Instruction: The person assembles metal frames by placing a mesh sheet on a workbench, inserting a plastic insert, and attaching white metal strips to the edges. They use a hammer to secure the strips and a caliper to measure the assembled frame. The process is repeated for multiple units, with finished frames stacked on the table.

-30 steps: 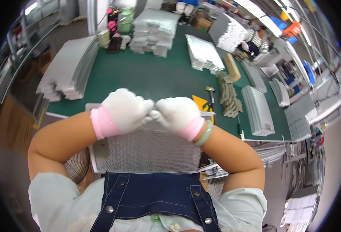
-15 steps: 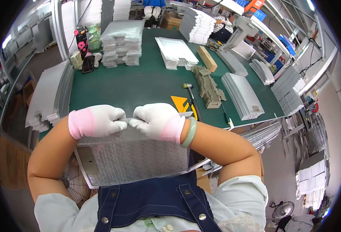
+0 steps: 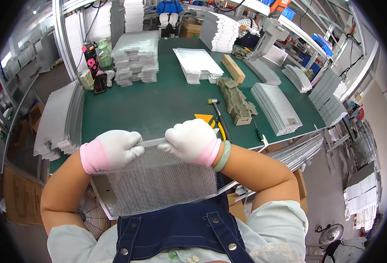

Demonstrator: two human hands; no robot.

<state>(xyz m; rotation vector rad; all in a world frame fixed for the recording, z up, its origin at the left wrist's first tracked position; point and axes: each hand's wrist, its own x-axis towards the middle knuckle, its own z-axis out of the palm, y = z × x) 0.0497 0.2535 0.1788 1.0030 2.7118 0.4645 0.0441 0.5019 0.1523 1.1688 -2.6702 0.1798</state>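
A silver mesh panel (image 3: 163,184) with a pale metal frame slants between my body and the near edge of the bench. Both my hands wear white gloves with pink cuffs. My left hand (image 3: 114,150) pinches the left part of a narrow pale metal strip (image 3: 151,142) above the panel's far edge. My right hand (image 3: 191,139) has its fingers curled on the right part of the same strip. Whether the strip is joined to the panel I cannot tell. A tan plate sits in the panel's left corner, partly behind my left wrist.
On the green bench (image 3: 123,109) lie a mallet (image 3: 219,118), yellow-handled pliers (image 3: 221,130), an orange triangular piece (image 3: 203,117) and a row of grey-green clips (image 3: 236,103). Mesh sheet stacks (image 3: 135,57) and framed panels (image 3: 276,107) stand around; a wooden block (image 3: 233,69) lies farther back.
My hands have drawn apart, the left moving down and the right moving right, so more of the strip shows between them. The whole view has shifted slightly.
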